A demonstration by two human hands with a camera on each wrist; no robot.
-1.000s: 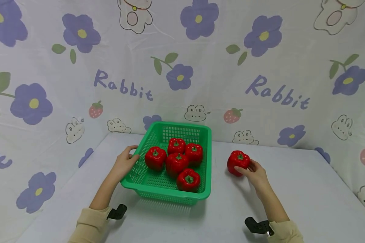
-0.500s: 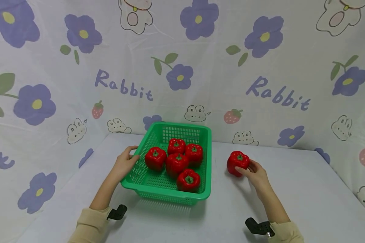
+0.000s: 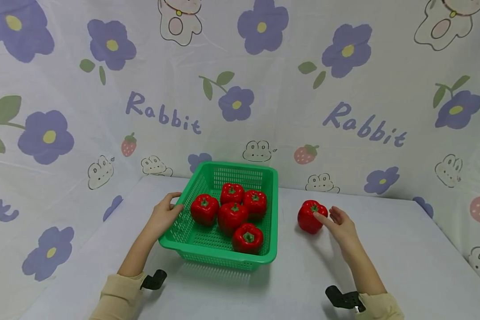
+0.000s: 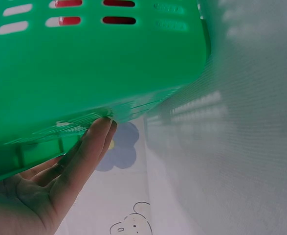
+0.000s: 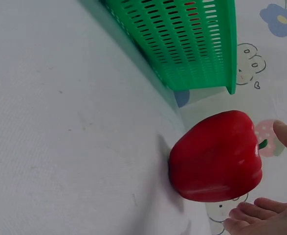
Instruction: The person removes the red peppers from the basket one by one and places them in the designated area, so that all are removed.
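"Rabbit" printed twice on the backdrop (image 3: 344,89), left hand (image 3: 165,214) gripping basket (image 3: 224,255) rim at center, right hand (image 3: 341,223) now loosened, fingers open beside pepper (image 3: 310,216) right of center, earlier wrapped round it

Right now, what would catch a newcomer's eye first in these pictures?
The green basket at the middle of the table, holding five red peppers, stands out first, with the left hand gripping its left rim. Next comes the lone red pepper on the table to the basket's right, with the right hand open beside it. Behind hangs a flower-and-rabbit printed backdrop.
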